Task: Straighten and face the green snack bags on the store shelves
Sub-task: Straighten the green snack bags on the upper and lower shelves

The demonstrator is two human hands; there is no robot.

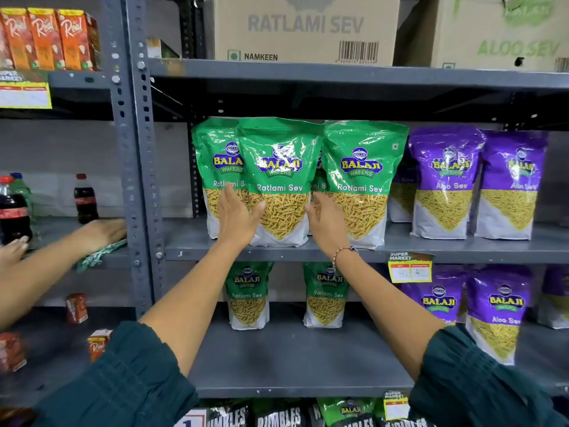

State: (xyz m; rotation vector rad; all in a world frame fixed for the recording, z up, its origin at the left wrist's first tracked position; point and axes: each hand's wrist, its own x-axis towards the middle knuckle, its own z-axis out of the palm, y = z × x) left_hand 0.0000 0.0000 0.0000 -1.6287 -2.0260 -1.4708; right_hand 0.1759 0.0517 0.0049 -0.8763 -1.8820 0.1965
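The middle green bag point(278, 183) stands upright on the shelf point(431, 246), overlapping its left neighbour point(215, 167). The left hand point(238, 215) lies flat and open against its lower left edge; the right hand point(326, 224), also open, flanks its right edge, equally near.

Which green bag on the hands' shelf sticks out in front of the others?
The middle green bag, between both hands. It overlaps the left green bag, hiding part of its label, and stands forward of the right green bag.

"Ratlami Sev" on green bags point(278, 180)

Green snack bags point(278, 180), purple bags point(446, 180), grey shelf point(431, 246).
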